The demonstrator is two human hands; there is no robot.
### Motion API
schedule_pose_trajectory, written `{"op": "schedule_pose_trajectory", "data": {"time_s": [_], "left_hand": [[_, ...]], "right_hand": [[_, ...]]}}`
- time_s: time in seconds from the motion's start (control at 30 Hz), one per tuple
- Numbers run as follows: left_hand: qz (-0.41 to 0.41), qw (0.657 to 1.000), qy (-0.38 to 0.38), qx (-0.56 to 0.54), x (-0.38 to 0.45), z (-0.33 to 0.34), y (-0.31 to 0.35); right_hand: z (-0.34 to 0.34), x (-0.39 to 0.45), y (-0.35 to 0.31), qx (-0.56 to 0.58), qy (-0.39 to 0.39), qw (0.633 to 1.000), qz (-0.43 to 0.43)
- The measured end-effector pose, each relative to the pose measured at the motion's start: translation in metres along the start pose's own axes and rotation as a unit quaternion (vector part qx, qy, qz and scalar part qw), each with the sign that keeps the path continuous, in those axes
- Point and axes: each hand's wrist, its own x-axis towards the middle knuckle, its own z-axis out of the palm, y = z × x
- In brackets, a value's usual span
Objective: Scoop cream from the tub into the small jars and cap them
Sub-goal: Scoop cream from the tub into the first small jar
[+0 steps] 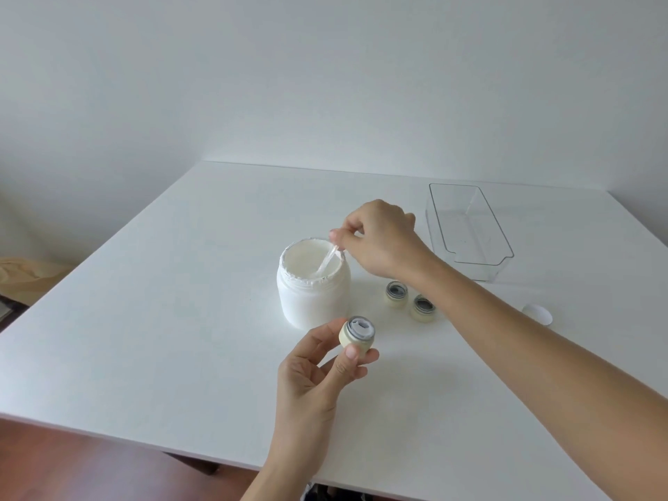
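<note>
Right hand (379, 240): fingers (339, 236) pinched on clear spatula (327, 260), tip down in cream of open tub (312, 283).

Left hand (314, 374): fingers (352, 354) clamped round small jar (358, 334), mouth up, just near side of tub.

Step, as judged: loading spatula. Next: lift scoop, carry short way to held jar, wipe off inside rim.

Two more jars (408, 301) on desk (144, 320) beyond wrist, uncapped. White cap (538, 312) further right; clear tray (470, 229) behind.

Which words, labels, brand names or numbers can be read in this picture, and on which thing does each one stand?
None can be read.
White tub: plain side, no label visible.
Small jar in the left hand: no print visible.
Two small jars on the table: dark marks inside, no letters to be made out.
Clear tray and white lid: no text.
</note>
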Motion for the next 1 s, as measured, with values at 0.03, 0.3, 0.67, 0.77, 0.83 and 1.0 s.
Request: {"op": "schedule_pose_trajectory", "data": {"time_s": [0.03,0.3,0.67,0.77,0.83,1.0], "left_hand": [[0.0,1.0,-0.002,0.003,0.0,0.0,0.0],[-0.001,1.0,-0.016,0.011,0.001,-0.002,-0.003],[0.0,1.0,0.004,-0.002,0.001,-0.004,-0.004],[-0.001,1.0,0.004,0.0,0.001,-0.004,-0.003],[-0.002,1.0,0.0,0.003,0.001,-0.004,-0.002],[-0.002,1.0,-0.001,0.006,0.001,-0.003,-0.001]], "right_hand": [[-0.001,-0.001,0.003,0.02,0.006,0.999,0.027],[-0.004,-0.008,0.026,0.242,0.017,0.957,0.158],[-0.025,-0.055,0.04,0.367,-0.029,0.907,0.203],[-0.025,-0.074,0.043,0.348,-0.037,0.915,0.2],[-0.021,-0.083,0.046,0.331,-0.038,0.922,0.199],[-0.01,-0.092,0.052,0.297,-0.017,0.937,0.182]]}}
